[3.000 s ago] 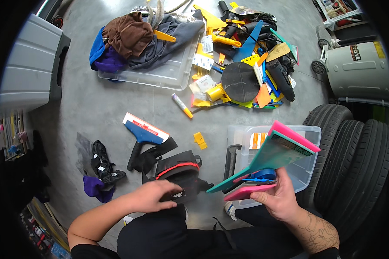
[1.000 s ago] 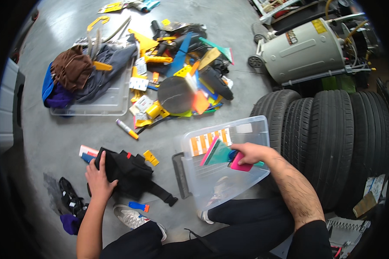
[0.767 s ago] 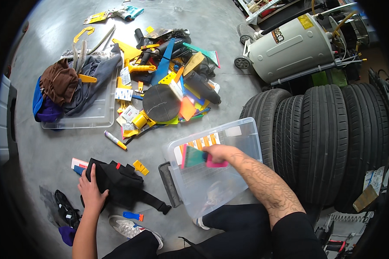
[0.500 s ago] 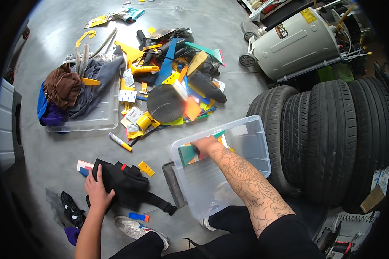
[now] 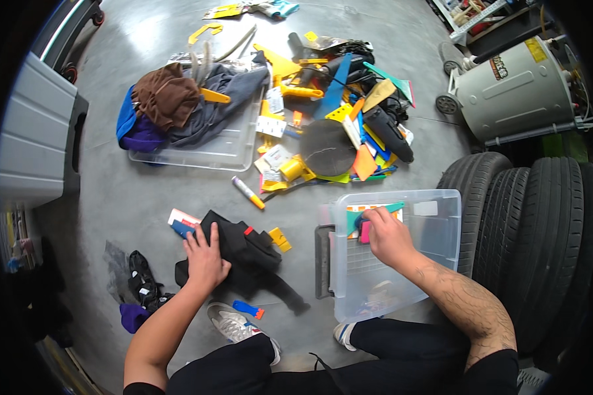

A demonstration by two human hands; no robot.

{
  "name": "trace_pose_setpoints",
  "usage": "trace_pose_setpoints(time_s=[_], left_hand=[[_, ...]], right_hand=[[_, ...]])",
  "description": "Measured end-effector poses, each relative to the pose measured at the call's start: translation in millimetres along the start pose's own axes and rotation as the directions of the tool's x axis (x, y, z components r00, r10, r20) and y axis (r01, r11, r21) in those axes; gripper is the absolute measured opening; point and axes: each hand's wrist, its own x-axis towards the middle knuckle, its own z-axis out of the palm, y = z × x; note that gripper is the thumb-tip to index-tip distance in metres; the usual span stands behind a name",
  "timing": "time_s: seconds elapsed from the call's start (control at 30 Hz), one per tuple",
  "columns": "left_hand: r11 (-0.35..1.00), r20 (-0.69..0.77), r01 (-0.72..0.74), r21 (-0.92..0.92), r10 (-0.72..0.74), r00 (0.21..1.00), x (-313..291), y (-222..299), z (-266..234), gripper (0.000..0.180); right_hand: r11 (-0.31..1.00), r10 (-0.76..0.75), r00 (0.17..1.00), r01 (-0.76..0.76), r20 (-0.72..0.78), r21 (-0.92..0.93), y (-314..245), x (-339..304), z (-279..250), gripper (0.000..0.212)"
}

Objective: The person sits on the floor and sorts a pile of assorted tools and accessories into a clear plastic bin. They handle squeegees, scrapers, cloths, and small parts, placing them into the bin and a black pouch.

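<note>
Our left hand [image 5: 205, 262] rests on the black bag [image 5: 247, 242] on the floor [image 5: 303, 194], grip spread. Our right hand [image 5: 389, 238]'s at the teal scraper [image 5: 354, 219] inside the clear box [image 5: 436, 240], can't tell if it's pinching.

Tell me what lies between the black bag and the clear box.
In the head view, a small yellow piece lies between the black bag and clear box, nearer the bag.

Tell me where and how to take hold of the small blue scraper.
Probably pinch the scraper by its blue handle, across its width, from above and the side away from the shoe: it lies flat, the shoe sits close beside it, and the orange end looks like the blade.
</note>
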Motion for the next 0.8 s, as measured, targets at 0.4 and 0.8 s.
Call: trace_pose_setpoints(time_s=[0.4, 0.8], left_hand=[[0.949, -0.151, 0.040, -0.311, -0.091, 0.984, 6, -17, 8, 0.101], [-0.104, 0.223, 0.207, -0.973, -0.174, 0.959, -28, -79, -15, 0.063]], right_hand=[[0.893, 0.191, 0.930, -0.297, 0.313, 0.338, -256, 54, 120, 0.080], [0.449, 0.243, 0.846, -0.532, 0.474, 0.718, -254, 59, 146, 0.043]])
